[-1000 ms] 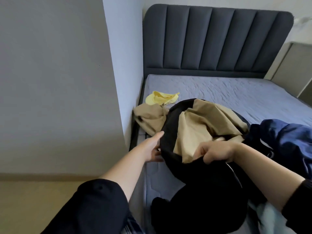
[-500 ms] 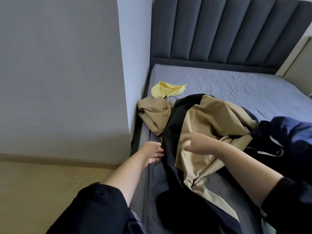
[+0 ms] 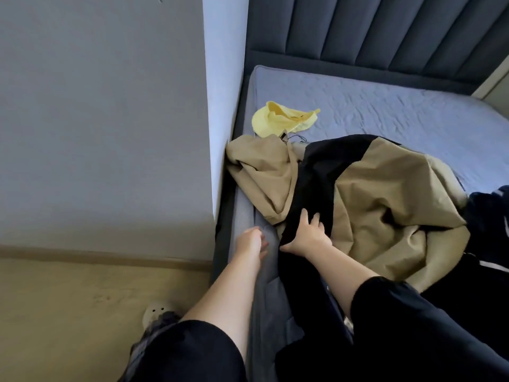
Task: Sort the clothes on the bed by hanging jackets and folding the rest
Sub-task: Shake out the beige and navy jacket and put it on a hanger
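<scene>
A black-and-tan jacket (image 3: pixel 385 194) lies crumpled on the near left part of the bed (image 3: pixel 385 111). My right hand (image 3: pixel 308 235) rests flat on its black panel, fingers spread, thumb at the fabric's edge. My left hand (image 3: pixel 252 241) hovers at the mattress edge just left of the jacket, fingers loosely curled, holding nothing. A tan sleeve or hood (image 3: pixel 261 172) bunches against the wall corner. A small yellow garment (image 3: pixel 281 119) lies behind it. A dark navy garment (image 3: pixel 490 216) with a white stripe sits at the right edge.
A grey wall corner (image 3: pixel 223 106) juts right against the bed's left side. The padded dark headboard (image 3: pixel 385 31) stands at the back. Beige floor (image 3: pixel 82 312) lies to the left, with my slippered foot (image 3: pixel 157 315) on it.
The jacket, held up a second ago, now lies on the mattress. My right hand let go of the tan part and moved left onto the black panel. The view tilted downward.
</scene>
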`<control>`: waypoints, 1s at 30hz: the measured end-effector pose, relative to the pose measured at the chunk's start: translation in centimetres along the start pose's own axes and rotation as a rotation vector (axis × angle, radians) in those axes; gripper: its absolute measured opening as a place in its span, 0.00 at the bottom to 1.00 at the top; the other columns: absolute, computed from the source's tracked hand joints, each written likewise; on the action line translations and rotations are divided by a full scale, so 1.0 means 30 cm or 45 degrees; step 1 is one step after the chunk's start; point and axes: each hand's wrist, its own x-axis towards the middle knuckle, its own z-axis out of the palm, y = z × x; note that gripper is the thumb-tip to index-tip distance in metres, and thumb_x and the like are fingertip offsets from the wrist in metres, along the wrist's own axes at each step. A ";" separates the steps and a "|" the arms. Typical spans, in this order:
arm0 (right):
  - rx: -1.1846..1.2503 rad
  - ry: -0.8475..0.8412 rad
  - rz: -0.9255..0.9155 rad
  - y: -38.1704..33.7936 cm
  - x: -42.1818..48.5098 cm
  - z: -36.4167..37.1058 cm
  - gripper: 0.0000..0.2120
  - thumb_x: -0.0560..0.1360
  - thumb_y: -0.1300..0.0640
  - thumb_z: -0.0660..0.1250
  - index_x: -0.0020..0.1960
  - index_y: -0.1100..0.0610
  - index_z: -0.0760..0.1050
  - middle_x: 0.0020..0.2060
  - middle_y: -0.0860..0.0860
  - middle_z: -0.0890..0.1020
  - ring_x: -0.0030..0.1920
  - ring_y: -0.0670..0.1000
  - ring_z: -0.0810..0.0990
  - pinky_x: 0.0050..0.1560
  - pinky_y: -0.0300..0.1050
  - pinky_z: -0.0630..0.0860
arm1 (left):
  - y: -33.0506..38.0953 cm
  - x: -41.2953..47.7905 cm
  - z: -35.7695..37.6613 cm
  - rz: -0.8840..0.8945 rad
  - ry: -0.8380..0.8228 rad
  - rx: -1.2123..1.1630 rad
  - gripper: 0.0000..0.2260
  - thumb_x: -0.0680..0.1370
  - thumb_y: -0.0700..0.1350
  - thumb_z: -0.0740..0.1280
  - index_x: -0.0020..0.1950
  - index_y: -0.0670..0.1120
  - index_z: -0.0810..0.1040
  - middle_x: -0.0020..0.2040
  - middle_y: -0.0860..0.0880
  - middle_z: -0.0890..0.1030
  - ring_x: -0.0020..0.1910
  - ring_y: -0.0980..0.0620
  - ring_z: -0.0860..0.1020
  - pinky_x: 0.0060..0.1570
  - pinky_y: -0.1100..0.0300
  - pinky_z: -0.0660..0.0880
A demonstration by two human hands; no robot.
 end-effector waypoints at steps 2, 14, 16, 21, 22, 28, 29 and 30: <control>-0.019 -0.001 0.015 0.007 0.011 0.013 0.54 0.67 0.47 0.75 0.77 0.52 0.40 0.76 0.59 0.49 0.74 0.61 0.55 0.66 0.60 0.66 | -0.010 0.027 0.020 -0.006 -0.025 -0.021 0.10 0.82 0.41 0.58 0.60 0.44 0.75 0.49 0.44 0.76 0.43 0.48 0.76 0.50 0.54 0.71; 0.360 0.184 -0.386 0.112 -0.188 -0.202 0.16 0.64 0.71 0.55 0.34 0.54 0.77 0.27 0.47 0.74 0.32 0.48 0.73 0.29 0.35 0.67 | 0.022 -0.053 0.060 0.646 -0.064 0.350 0.35 0.76 0.33 0.60 0.78 0.50 0.50 0.77 0.46 0.57 0.74 0.47 0.59 0.72 0.54 0.57; 0.526 0.123 -0.434 0.139 -0.251 -0.256 0.20 0.62 0.73 0.52 0.23 0.53 0.71 0.19 0.44 0.69 0.24 0.43 0.68 0.23 0.33 0.63 | 0.013 -0.099 0.058 0.853 -0.156 0.654 0.37 0.72 0.28 0.57 0.78 0.49 0.54 0.78 0.46 0.53 0.75 0.47 0.55 0.74 0.52 0.53; 0.830 0.051 -0.479 0.254 -0.374 -0.400 0.21 0.59 0.77 0.48 0.20 0.54 0.66 0.20 0.46 0.65 0.22 0.44 0.62 0.23 0.34 0.59 | -0.026 -0.187 0.021 1.163 -0.242 1.294 0.41 0.67 0.30 0.60 0.77 0.54 0.56 0.76 0.45 0.55 0.75 0.44 0.52 0.74 0.48 0.52; 0.828 -0.017 -0.492 0.295 -0.395 -0.426 0.21 0.59 0.77 0.47 0.21 0.54 0.65 0.21 0.48 0.65 0.23 0.45 0.62 0.24 0.35 0.58 | -0.039 -0.194 0.009 1.269 -0.177 1.526 0.42 0.67 0.33 0.61 0.77 0.56 0.52 0.75 0.46 0.56 0.74 0.43 0.54 0.73 0.46 0.54; -0.196 -0.273 -0.328 0.493 -0.489 -0.448 0.12 0.64 0.67 0.57 0.28 0.53 0.70 0.28 0.49 0.72 0.31 0.49 0.69 0.31 0.38 0.66 | -0.103 -0.250 -0.030 1.415 -0.061 1.810 0.28 0.73 0.39 0.62 0.73 0.53 0.65 0.65 0.45 0.71 0.64 0.43 0.69 0.62 0.52 0.66; -0.358 -0.194 -0.213 0.500 -0.497 -0.419 0.10 0.69 0.66 0.58 0.34 0.54 0.72 0.34 0.50 0.76 0.35 0.50 0.73 0.34 0.39 0.69 | -0.109 -0.258 -0.032 1.320 -0.158 1.781 0.23 0.75 0.39 0.61 0.69 0.52 0.71 0.63 0.47 0.75 0.62 0.45 0.72 0.59 0.56 0.68; -0.452 -0.072 -0.151 0.501 -0.512 -0.380 0.06 0.72 0.63 0.59 0.42 0.55 0.74 0.41 0.51 0.78 0.41 0.51 0.76 0.38 0.40 0.71 | -0.118 -0.269 -0.037 1.248 -0.247 1.792 0.19 0.76 0.40 0.60 0.66 0.52 0.75 0.60 0.49 0.79 0.60 0.47 0.74 0.55 0.58 0.69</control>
